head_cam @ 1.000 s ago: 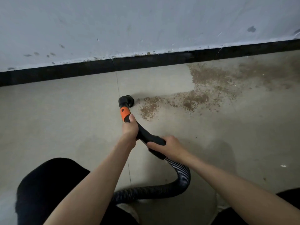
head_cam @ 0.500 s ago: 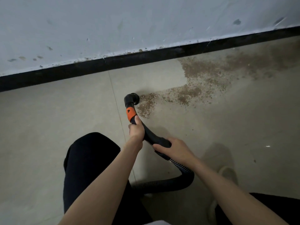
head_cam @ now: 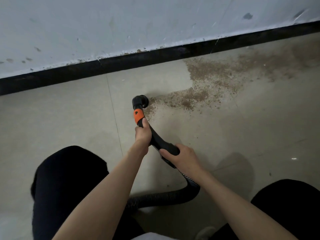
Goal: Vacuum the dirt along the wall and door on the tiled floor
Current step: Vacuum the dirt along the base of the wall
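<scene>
A black vacuum nozzle [head_cam: 140, 101] with an orange collar [head_cam: 138, 116] rests on the beige tiled floor [head_cam: 60, 122], at the left edge of a brown dirt patch [head_cam: 204, 87]. The dirt spreads right and back toward the black skirting [head_cam: 138, 58] under the white wall [head_cam: 121, 23]. My left hand [head_cam: 143, 132] grips the black wand just behind the orange collar. My right hand [head_cam: 178, 156] grips the wand's handle further back. A ribbed black hose [head_cam: 166, 196] curves from the handle down and left, passing under my left forearm.
My two knees in black trousers sit at the lower left [head_cam: 69, 179] and lower right [head_cam: 290, 205]. A tile joint [head_cam: 114, 116] runs from the skirting toward me, left of the nozzle. The wall paint is chipped above the skirting.
The nozzle has pushed slightly right into the edge of the dirt. The view has shifted, and my right knee has come into view at the lower right.
</scene>
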Demonstrator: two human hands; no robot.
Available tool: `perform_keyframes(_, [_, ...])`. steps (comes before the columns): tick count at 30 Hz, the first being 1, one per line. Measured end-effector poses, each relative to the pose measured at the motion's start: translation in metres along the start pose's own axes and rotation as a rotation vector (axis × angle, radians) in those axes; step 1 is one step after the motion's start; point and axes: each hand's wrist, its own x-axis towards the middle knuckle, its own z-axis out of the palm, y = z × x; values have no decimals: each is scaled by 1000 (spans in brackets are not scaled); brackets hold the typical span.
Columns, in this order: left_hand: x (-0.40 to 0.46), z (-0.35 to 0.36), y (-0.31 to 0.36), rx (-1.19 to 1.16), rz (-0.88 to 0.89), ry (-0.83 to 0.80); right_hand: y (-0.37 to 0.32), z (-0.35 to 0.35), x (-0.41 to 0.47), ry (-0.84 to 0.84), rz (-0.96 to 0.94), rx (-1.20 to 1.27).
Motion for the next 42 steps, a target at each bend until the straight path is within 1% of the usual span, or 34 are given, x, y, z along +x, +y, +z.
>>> perform_keyframes(4, [0,25,-4,-31,20,11,21,-21,6,-13,-48,-12])
perform_keyframes(9, [-2,64,-3,-106,14,15,44,-66,25,-59,-115,-67])
perform_keyframes(17, [-4,124,10,18,52,-35,75,-100,32,24,-94,-7])
perform_keyframes(25, [-7,170,16,51,91,-81,102,-121,35,109,-40,20])
perform_keyframes(29, [-11,190,25,82,95,-112,111,-130,40,154,-57,2])
perform_keyframes(33, [-14,196,30,61,101,-136,112,-131,45,169,-56,2])
perform_keyframes(36, [-14,190,31,37,102,-142,108,-126,48,148,-57,22])
perform_keyframes(42, [-5,153,25,82,117,-6,93,-101,53,78,-126,-13])
